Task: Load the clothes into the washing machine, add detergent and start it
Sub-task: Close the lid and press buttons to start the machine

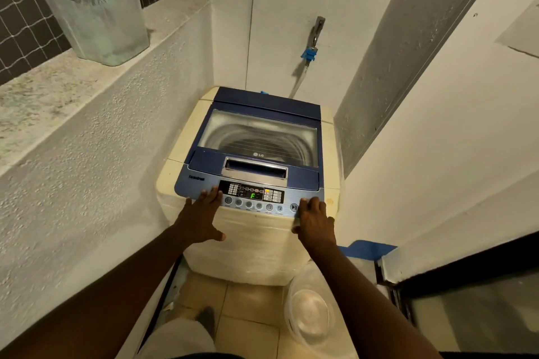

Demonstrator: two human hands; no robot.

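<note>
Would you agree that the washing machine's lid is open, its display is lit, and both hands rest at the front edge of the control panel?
Not quite: the head view shows the lid closed flat over the drum. The rest holds: the display is lit, and the left hand and right hand rest at the control panel's front edge.

The washing machine (pixel 250 178) stands in a corner, a ledge (pixel 87 79) to its left bearing a container (pixel 99 20), a tap (pixel 313 38) behind.

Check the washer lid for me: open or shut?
Shut. The lid lies flat on the washing machine, its handle edge meeting the control panel, and the drum shows only through its window.
</note>
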